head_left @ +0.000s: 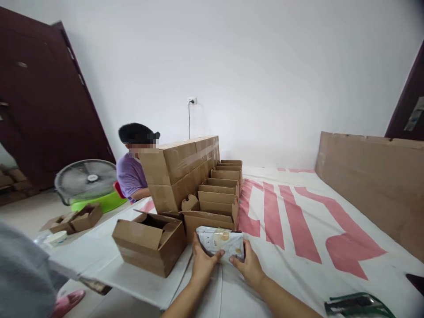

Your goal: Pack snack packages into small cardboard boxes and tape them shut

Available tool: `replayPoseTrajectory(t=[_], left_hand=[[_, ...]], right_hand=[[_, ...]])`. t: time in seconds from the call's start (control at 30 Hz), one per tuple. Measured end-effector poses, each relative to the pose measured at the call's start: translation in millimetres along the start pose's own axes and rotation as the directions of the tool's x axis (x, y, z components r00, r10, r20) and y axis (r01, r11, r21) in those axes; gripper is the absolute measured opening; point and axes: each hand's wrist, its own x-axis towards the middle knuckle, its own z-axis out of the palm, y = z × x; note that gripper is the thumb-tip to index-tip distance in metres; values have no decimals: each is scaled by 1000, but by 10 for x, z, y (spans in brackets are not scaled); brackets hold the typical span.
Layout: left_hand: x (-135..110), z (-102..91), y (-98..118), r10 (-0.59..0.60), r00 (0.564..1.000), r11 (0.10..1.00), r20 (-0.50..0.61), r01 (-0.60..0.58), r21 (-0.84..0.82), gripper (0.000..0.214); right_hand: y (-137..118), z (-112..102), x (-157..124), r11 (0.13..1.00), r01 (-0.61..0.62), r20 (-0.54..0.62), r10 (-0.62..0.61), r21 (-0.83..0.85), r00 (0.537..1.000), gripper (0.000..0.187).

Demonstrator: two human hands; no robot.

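Observation:
A white printed packet [218, 242] with yellow round marks and a strip of clear tape is held level between both hands, just above the table. My left hand [202, 260] grips its left end, thumb on the front face. On the right end, my right hand [249, 265] closes round it the same way, thumb on the front. Right behind the packet stands a row of open cardboard boxes [212, 207] with raised flaps. Left of my hands sits a separate brown carton [150, 243], its top flaps partly open.
Taped cartons [179, 165] are stacked behind the row; a person in a purple shirt [130, 176] sits beyond them. A cardboard panel [367, 185] borders the right side. A box cutter [357, 302] lies front right. A floor fan [91, 179] stands left.

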Motion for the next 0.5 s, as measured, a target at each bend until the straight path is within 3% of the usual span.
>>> replayPoseTrajectory(t=[0.33, 0.5], left_hand=[[248, 126, 70, 0, 999, 1000, 50, 2, -29, 114], [377, 174, 141, -21, 999, 1000, 43, 22, -16, 111]], right_hand=[[140, 54, 24, 994, -65, -87, 58, -83, 995, 65], [286, 81, 27, 994, -8, -165, -11, -112, 986, 79]])
